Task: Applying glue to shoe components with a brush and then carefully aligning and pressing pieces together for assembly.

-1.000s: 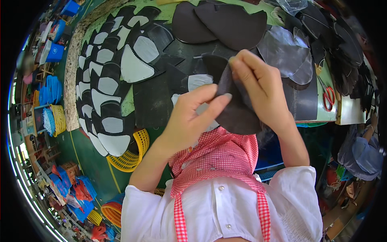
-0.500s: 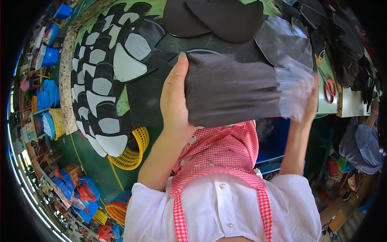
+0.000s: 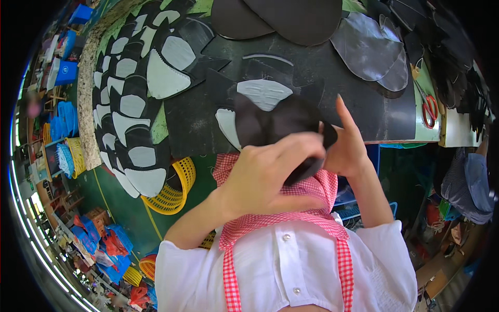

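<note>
A black, leather-like piece (image 3: 260, 125) is bent up at the table's near edge, between my hands. My left hand (image 3: 275, 171) crosses in front of it, fingers curled at its right part and slightly blurred. My right hand (image 3: 349, 148) is at the piece's right end, a finger or thumb pointing up and the others partly behind black material. Beyond it shows a white patch (image 3: 264, 92) on black material; another white patch (image 3: 227, 126) shows to the left. Whether these belong to the bent piece, I cannot tell.
Overlapping black cut pieces with white patches (image 3: 143, 156) line the table's left side. Large black rounded pieces (image 3: 299, 18) lie at the far side. Shiny grey sheets (image 3: 369, 49) and red-handled scissors (image 3: 429, 110) are to the right. A yellow basket (image 3: 176, 190) stands below the table edge.
The dark piece was stretched wide between my hands; now it is bent up and smaller in view. My left hand moved right and nearer, my right hand moved left and away from the shiny sheets.
</note>
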{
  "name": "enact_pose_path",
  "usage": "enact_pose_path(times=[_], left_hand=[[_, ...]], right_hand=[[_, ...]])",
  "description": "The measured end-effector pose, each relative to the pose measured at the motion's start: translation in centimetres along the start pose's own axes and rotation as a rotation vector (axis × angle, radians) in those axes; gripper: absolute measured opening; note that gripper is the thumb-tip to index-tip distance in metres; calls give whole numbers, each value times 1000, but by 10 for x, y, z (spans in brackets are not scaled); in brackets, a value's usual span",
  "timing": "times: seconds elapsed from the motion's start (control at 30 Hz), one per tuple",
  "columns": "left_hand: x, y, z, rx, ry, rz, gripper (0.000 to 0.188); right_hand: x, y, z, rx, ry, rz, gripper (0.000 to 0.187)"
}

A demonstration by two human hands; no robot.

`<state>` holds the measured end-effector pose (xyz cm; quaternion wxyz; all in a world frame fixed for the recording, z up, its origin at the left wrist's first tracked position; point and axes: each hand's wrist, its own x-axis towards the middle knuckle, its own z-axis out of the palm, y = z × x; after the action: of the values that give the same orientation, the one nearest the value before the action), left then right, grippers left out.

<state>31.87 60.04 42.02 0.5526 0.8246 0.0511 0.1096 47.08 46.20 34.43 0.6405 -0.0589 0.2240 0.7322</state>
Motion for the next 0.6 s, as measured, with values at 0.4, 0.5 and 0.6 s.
enact_pose_path(times=[0.4, 0.5, 0.6], left_hand=[[-54, -41, -24, -1252, 291, -600, 35], [-62, -37, -25, -889, 418, -574, 30], [-57, -48, -31, -613, 520, -484, 22]], right_hand=[[-38, 32, 51, -1007, 104, -157, 64], [-27, 42, 40, -1115, 207, -227, 23], [-3, 41, 39, -1399, 345, -410, 12]])
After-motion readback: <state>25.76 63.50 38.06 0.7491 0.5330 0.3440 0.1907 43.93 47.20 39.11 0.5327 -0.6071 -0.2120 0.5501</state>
